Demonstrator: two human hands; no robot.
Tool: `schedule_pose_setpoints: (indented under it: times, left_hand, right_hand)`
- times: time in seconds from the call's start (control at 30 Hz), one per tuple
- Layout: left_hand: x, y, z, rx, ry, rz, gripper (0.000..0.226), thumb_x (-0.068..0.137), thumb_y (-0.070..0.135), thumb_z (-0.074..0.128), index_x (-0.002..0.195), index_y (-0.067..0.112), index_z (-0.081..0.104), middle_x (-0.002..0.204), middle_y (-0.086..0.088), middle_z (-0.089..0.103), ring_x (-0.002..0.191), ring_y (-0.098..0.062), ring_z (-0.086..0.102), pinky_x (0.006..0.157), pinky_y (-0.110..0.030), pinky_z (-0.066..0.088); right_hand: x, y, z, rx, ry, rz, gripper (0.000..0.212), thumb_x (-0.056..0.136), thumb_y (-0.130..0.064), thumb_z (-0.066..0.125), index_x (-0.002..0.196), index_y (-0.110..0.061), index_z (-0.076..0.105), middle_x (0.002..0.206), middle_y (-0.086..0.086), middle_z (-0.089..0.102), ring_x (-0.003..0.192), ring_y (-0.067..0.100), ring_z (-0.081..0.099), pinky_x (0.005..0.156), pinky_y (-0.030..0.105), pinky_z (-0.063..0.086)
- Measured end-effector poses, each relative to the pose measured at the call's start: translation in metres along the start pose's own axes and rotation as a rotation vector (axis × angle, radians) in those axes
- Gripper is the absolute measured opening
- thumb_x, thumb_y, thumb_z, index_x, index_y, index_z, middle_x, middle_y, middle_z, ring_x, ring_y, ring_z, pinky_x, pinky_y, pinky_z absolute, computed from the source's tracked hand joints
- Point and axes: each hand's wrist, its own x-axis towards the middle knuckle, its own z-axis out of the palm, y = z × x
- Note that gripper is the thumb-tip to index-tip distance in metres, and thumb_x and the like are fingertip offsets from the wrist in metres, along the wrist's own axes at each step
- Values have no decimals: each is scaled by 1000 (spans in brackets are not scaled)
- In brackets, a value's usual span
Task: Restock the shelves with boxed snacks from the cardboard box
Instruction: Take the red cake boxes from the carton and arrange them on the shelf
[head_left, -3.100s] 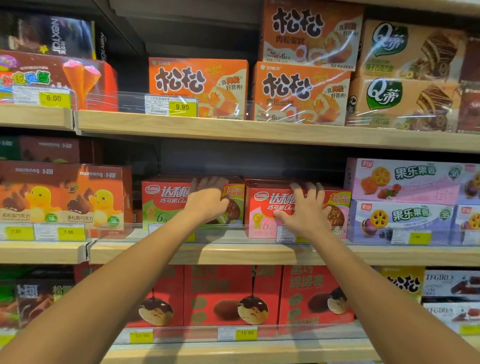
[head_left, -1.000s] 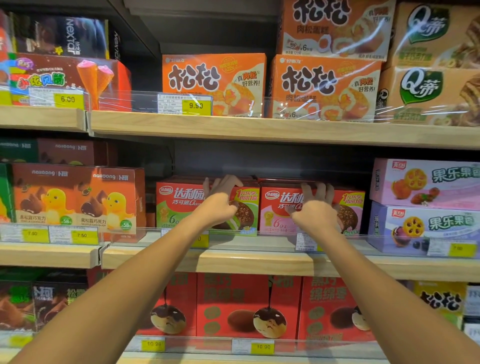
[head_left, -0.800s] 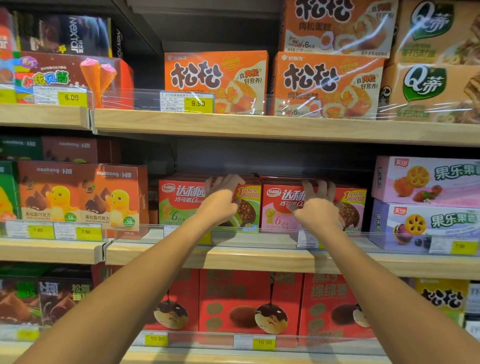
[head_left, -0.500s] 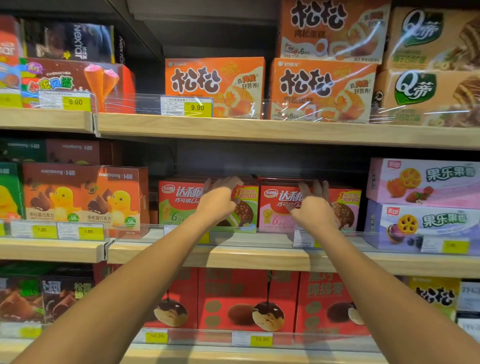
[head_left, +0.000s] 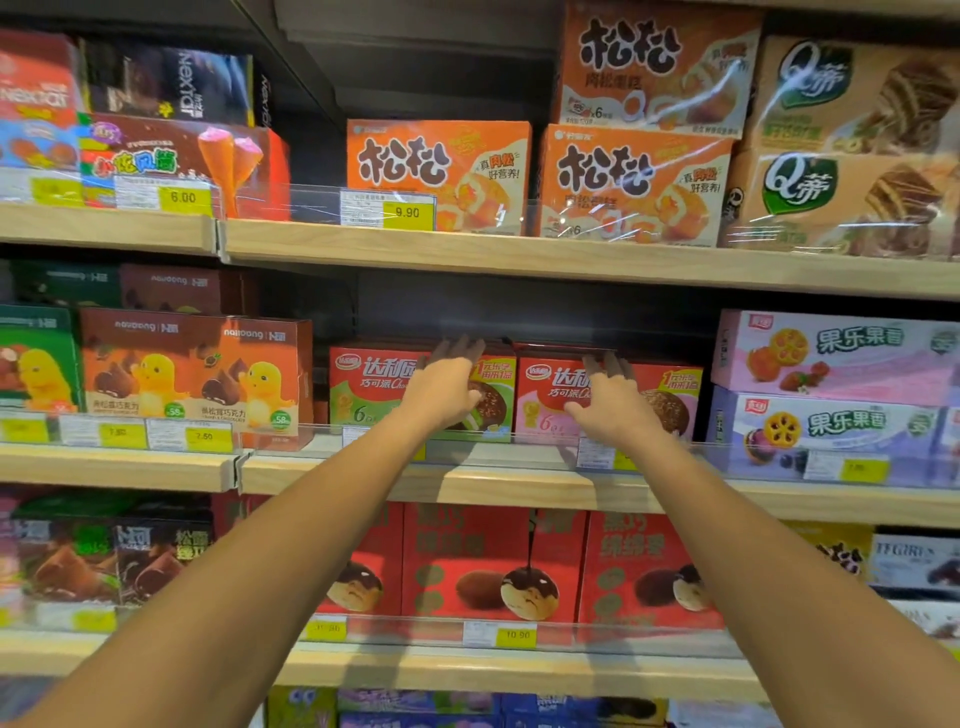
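Green box (head_left: 363, 408), pink box (head_left: 540, 418): still held.
Left hand (head_left: 441, 387), right hand (head_left: 610, 405) keep fingers (head_left: 460, 347) curled over the tops; facing unfinished.

Item 1, left arm: bare, and I see it stretched forward and up from lower left. Left hand (head_left: 441, 387): back toward me, fingers hooked over the top edge of the green-fronted box (head_left: 363, 397).
Item 2, right arm: bare, stretched likewise from lower right. Right hand (head_left: 615, 402): fingers spread upward against the pink-fronted box (head_left: 672, 387); grip unclear to me.
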Motion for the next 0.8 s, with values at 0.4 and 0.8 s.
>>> schedule_pose_setpoints:
  times: [0.4,0.8]
  left_hand:
    - [-92,-21,22,-330,289,95,33,88,19,57,121,13,59,126,0,59,119,-19,51,98,-31,38]
    - [-232,-78,100,-615,97,-86,30,90,25,58,119,18,57,119,4,59,109,-10,54,94,-28,44]
  right_hand:
    - [-67,-36,42,131,228,-274,41,88,-18,54,126,-2,51,123,14,54,119,29,45,100,37,36]
    - [-195,-49,157,225,117,-337,30,88,-18,50,114,-8,61,112,10,62,107,29,55,88,39,47]
